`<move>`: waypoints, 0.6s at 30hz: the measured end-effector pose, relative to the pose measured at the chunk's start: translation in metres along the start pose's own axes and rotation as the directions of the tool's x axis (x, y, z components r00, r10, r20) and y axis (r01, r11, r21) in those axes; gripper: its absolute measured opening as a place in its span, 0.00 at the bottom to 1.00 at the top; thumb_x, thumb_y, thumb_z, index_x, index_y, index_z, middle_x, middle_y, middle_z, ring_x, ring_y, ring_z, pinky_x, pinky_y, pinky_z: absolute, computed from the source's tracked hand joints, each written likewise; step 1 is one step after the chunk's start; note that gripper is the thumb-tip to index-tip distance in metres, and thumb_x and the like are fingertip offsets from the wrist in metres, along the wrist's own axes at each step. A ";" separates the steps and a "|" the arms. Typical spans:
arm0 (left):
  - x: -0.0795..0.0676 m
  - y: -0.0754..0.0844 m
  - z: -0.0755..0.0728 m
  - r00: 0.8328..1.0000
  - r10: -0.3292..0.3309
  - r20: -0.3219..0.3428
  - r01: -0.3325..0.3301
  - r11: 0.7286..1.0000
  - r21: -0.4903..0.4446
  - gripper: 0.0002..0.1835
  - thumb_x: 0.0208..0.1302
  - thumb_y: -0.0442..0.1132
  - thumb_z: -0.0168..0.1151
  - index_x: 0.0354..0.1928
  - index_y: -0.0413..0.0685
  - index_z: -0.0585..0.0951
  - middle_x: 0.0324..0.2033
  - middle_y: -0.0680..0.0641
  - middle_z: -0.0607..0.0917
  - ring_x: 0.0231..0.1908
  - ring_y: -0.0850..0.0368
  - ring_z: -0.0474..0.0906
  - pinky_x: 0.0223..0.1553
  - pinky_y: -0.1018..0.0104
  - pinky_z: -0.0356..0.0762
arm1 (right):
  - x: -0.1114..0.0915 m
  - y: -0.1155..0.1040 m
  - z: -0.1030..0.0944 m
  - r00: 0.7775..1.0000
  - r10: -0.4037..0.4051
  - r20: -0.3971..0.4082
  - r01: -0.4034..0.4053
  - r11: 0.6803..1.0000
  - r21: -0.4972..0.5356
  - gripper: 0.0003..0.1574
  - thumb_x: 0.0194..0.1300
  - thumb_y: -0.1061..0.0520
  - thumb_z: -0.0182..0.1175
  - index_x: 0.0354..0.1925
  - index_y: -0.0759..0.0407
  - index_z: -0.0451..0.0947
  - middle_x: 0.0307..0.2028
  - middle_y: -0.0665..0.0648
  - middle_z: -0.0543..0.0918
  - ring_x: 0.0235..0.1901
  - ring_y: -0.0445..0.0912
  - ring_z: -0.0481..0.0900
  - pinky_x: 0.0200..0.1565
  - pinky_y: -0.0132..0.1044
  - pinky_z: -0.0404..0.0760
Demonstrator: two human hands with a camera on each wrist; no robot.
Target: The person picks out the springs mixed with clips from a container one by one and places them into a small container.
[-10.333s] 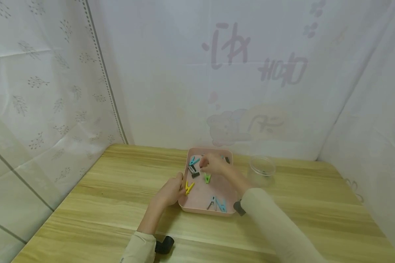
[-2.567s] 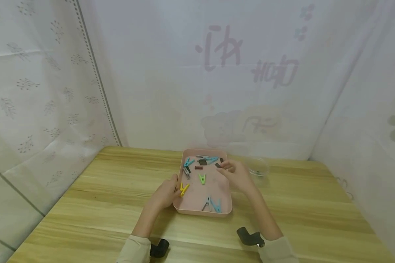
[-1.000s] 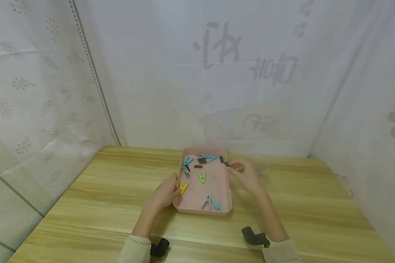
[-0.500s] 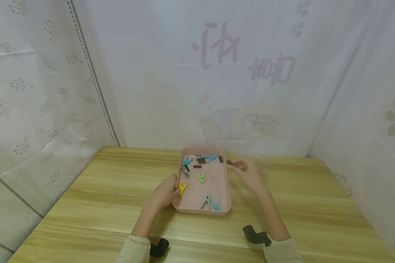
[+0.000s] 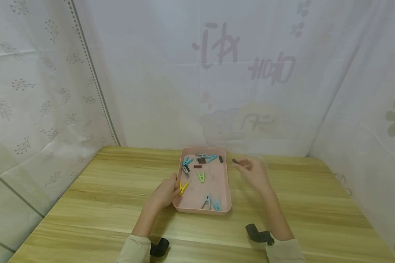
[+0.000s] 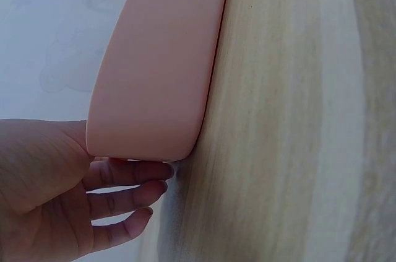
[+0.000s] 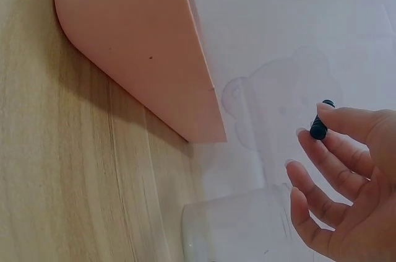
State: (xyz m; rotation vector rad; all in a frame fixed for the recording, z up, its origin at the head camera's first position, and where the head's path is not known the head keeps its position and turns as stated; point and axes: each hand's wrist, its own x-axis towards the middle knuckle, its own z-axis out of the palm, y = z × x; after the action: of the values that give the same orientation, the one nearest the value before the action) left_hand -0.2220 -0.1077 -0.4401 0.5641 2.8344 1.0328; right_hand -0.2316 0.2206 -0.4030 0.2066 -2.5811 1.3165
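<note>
Cloth walls: white fabric behind and on both sides, with faint writing at the back and leafy sprigs to my left.
Table: a yellowish wood-grain surface, its far edge running along the cloth.
Pink tray: shallow, lying flat on the table toward the far edge.
Clear jar: see-through, on the table to the right of the tray; I can't make out what is in it.
Left hand: I grip the tray by its left side, fingers outside and under it, thumb at the rim.
Right hand: I pinch one small coil between thumb and fingertips, the other fingers loosely bent, in front of the jar.
Clips: the yellow clip lies beside my left thumb, the green clip mid-tray; others sit near both ends.
Brown spring: on the tray floor, apart from the far cluster.
Dark spring: the coil I'm pinching — up in the air, just outside the tray's right rim. I judge the step in hand to be carrying it clear of the tray; the next move calls for a steady pinch — something so small and round could slip — and enough height to avoid knocking the jar.
</note>
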 end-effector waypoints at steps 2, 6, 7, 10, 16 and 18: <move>0.000 0.000 0.000 1.000 -0.006 0.002 0.006 1.000 -0.003 0.07 0.68 0.24 0.58 0.40 0.37 0.69 0.24 0.49 0.72 0.24 0.59 0.68 0.22 0.70 0.64 | 0.000 0.001 -0.001 1.000 -0.002 -0.006 0.002 1.000 -0.003 0.15 0.76 0.56 0.65 0.50 0.69 0.84 0.52 0.68 0.86 0.48 0.63 0.86 0.53 0.59 0.84; 0.000 0.000 0.000 1.000 -0.016 0.010 0.016 1.000 -0.021 0.07 0.69 0.24 0.57 0.40 0.37 0.69 0.24 0.49 0.72 0.23 0.59 0.68 0.22 0.70 0.63 | 0.000 0.002 -0.004 1.000 0.008 -0.014 -0.008 1.000 -0.014 0.18 0.76 0.55 0.64 0.52 0.70 0.83 0.54 0.69 0.85 0.49 0.63 0.85 0.54 0.60 0.83; -0.001 0.000 0.000 1.000 -0.016 0.009 0.016 1.000 -0.026 0.07 0.69 0.24 0.57 0.39 0.37 0.69 0.24 0.49 0.71 0.23 0.58 0.68 0.22 0.70 0.63 | 0.000 0.002 -0.005 1.000 0.009 -0.016 -0.010 1.000 -0.016 0.18 0.76 0.55 0.64 0.52 0.70 0.83 0.54 0.69 0.85 0.49 0.63 0.85 0.54 0.59 0.83; -0.001 0.001 0.000 1.000 -0.017 0.010 0.017 0.999 -0.030 0.07 0.69 0.24 0.56 0.39 0.37 0.69 0.23 0.49 0.71 0.23 0.59 0.68 0.22 0.70 0.63 | -0.001 0.002 -0.007 1.000 0.013 -0.018 -0.013 1.000 -0.016 0.18 0.76 0.55 0.64 0.53 0.70 0.83 0.54 0.70 0.85 0.50 0.63 0.85 0.54 0.59 0.83; -0.001 0.001 0.000 1.000 -0.007 0.007 0.007 1.000 -0.018 0.07 0.70 0.24 0.57 0.39 0.38 0.69 0.23 0.49 0.71 0.23 0.59 0.68 0.22 0.70 0.63 | -0.003 0.000 -0.013 0.999 0.049 -0.001 -0.049 0.999 -0.008 0.21 0.78 0.53 0.62 0.56 0.69 0.81 0.56 0.70 0.84 0.52 0.63 0.84 0.55 0.61 0.82; -0.001 0.001 0.000 1.000 -0.007 0.007 0.007 1.000 -0.014 0.07 0.70 0.24 0.57 0.39 0.38 0.69 0.23 0.49 0.71 0.23 0.59 0.68 0.23 0.70 0.64 | -0.003 0.000 -0.015 0.998 0.065 0.001 -0.065 0.998 -0.013 0.22 0.78 0.51 0.62 0.57 0.69 0.81 0.57 0.70 0.83 0.53 0.64 0.84 0.55 0.61 0.82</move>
State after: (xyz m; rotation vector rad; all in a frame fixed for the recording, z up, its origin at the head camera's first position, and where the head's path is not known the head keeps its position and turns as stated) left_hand -0.2210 -0.1075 -0.4392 0.5551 2.8188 1.0474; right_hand -0.2265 0.2332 -0.3950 0.1221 -2.6177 1.3221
